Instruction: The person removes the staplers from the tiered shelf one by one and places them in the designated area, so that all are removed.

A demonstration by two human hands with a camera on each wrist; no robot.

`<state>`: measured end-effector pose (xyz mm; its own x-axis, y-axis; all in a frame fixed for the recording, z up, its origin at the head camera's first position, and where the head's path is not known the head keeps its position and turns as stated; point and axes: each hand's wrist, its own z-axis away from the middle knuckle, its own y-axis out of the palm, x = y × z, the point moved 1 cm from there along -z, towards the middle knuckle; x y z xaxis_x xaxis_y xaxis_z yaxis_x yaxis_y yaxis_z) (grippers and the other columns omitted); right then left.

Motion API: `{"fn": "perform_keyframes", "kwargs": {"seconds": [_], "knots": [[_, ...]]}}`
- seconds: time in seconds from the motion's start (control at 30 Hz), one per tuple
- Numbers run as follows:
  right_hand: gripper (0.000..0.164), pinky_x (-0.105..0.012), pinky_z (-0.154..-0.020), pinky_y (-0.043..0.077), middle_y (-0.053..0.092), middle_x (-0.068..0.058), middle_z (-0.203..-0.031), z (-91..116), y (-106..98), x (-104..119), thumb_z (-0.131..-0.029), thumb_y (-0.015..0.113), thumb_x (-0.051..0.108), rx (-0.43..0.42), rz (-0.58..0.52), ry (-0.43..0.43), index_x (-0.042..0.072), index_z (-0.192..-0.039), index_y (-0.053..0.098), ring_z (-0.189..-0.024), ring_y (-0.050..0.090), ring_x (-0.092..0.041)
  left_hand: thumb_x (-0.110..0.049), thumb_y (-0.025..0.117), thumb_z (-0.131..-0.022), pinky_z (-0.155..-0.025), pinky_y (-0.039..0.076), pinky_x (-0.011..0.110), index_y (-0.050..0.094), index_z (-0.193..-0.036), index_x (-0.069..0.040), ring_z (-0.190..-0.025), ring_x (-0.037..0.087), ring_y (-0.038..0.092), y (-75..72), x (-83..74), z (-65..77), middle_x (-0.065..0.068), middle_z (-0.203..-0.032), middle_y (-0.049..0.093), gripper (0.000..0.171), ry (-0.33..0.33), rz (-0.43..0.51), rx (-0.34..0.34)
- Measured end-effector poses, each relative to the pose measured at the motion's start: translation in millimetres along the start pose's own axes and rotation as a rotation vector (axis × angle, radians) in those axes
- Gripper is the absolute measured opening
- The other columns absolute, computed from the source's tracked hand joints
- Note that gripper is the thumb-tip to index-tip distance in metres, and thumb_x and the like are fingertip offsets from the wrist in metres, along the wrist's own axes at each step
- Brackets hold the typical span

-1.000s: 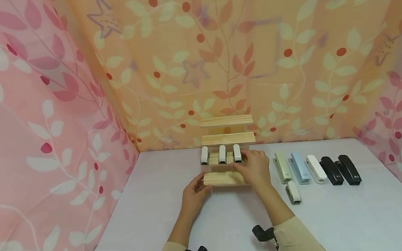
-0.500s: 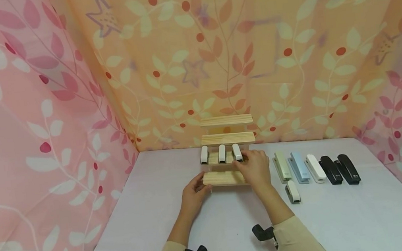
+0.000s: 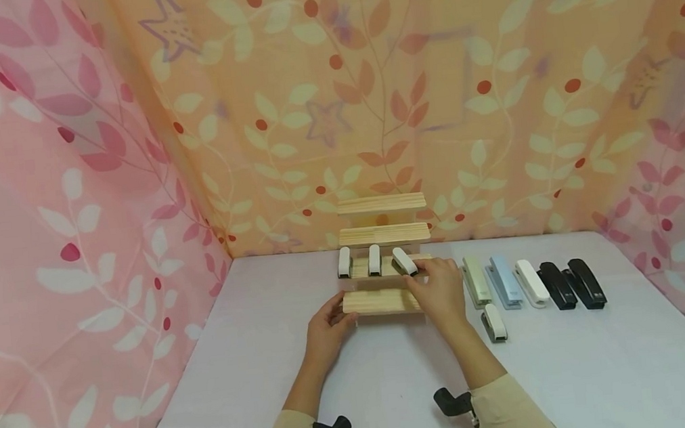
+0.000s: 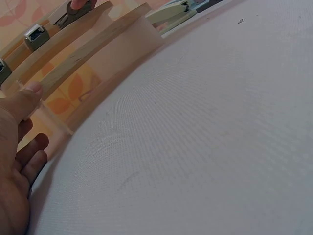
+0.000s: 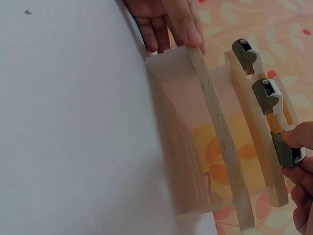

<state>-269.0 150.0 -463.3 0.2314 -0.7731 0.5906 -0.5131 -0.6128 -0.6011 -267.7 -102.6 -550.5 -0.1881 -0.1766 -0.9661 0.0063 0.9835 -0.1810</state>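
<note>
A stepped display rack of pale wooden boards on clear side panels (image 3: 381, 302) stands at the back middle of the table. My left hand (image 3: 327, 334) grips the left end of its lowest board, thumb on the board and fingers at the side panel. On the second board, two small white-topped staplers (image 3: 374, 260) stand apart at left and middle. A third small stapler (image 3: 404, 261) sits turned at an angle toward the right end. My right hand (image 3: 443, 297) pinches its near end; in the right wrist view the thumb is on the stapler's grey-green body (image 5: 283, 151).
Right of the rack lie a light green stapler (image 3: 477, 282), a blue one (image 3: 504, 283), a white one (image 3: 532, 284) and black staplers (image 3: 587, 284). Nearer stands another small white-topped stapler (image 3: 495, 323). A patterned curtain (image 3: 287, 144) hangs behind the table.
The right-hand stapler on the second board has turned from straight to slanted, its near end swung right with my right hand. My left hand keeps its place; the view shifts slightly.
</note>
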Motion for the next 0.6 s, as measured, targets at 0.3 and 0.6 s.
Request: {"fn": "perform_keyframes", "kwargs": {"seconds": [0.3, 0.6], "knots": [[0.032, -0.047, -0.086, 0.046, 0.075, -0.012, -0.095, 5, -9, -4, -0.079, 0.087, 0.021, -0.051, -0.053, -0.019, 0.004, -0.104, 0.078, -0.095, 0.059, -0.034, -0.013, 0.079, -0.091, -0.088, 0.058, 0.020, 0.055, -0.146, -0.004, -0.115, 0.038, 0.066, -2.5, -22.0, 9.8, 0.020, -0.129, 0.067, 0.062, -0.006, 0.029, 0.009], [0.032, -0.043, -0.086, 0.043, 0.074, -0.010, -0.093, 11, -38, 8, -0.077, 0.089, 0.015, -0.066, -0.118, -0.074, 0.002, -0.105, 0.078, -0.091, 0.057, -0.030, -0.015, 0.080, -0.090, -0.089, 0.059, 0.021, 0.054, -0.148, -0.005, -0.115, 0.038, 0.066, -3.3, -22.1, 8.1, 0.020, -0.129, 0.067, 0.064, -0.014, 0.031, 0.020]]}}
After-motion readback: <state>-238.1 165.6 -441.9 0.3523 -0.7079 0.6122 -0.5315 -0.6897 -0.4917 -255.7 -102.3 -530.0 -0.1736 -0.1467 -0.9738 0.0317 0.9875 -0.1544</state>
